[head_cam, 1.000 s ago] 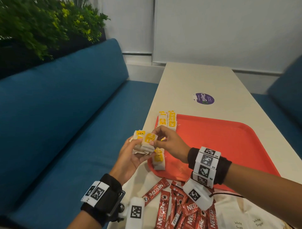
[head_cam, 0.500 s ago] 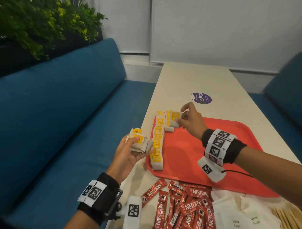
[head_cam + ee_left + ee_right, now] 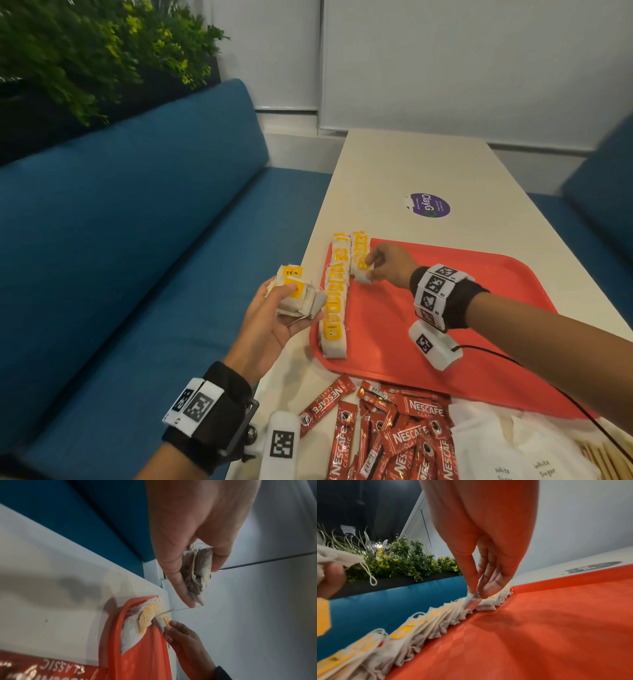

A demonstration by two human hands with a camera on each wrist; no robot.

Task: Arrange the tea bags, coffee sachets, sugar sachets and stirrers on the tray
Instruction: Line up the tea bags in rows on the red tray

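Head view cuts the stirrers (image 3: 606,457) off at the lower right corner. The right hand (image 3: 388,265) reaches over the red tray (image 3: 479,308), pinching a tea bag (image 3: 362,272) at the second row's near end. The left hand (image 3: 274,318) grips a stack (image 3: 296,291) of yellow-tagged bags off the tray's left edge.

"NESCAFE CLASSIC" on red coffee sachets (image 3: 416,409); "TEA" on tea-bag tag (image 3: 292,272); "White Sugar" on sugar sachets (image 3: 543,467) (partly cut off); "ClayGo" on purple table sticker (image 3: 429,205)
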